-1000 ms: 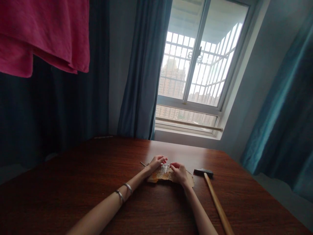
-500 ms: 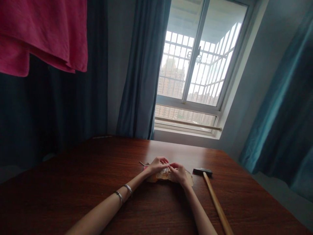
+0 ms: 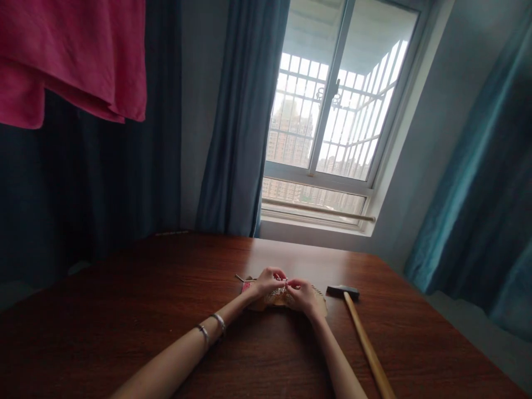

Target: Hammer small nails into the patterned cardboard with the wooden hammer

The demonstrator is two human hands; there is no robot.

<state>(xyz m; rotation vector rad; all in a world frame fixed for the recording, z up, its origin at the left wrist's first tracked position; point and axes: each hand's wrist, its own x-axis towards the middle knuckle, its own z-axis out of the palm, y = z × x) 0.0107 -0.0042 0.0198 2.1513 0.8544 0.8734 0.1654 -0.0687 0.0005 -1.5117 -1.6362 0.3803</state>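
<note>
A small pale wooden board (image 3: pixel 319 300) with several metal nails standing in it lies on the dark wooden table (image 3: pixel 124 321). My left hand (image 3: pixel 266 282) and my right hand (image 3: pixel 303 295) meet over the board, fingertips pinched together at the nails. The thing pinched is too small to make out; it looks like a nail or thread. Two bangles sit on my left forearm. A hammer (image 3: pixel 359 335) with a dark head and long wooden handle lies just right of my right hand, untouched.
A thin stick or nail (image 3: pixel 239 277) pokes out left of the board, with a bit of pink beside it. Beyond the table's far edge are a barred window (image 3: pixel 328 122) and blue curtains. A pink cloth (image 3: pixel 75 55) hangs at the upper left.
My two hands have drawn closer together over the nails, their fingertips now meeting. The view has shifted slightly. The hammer has not moved.
</note>
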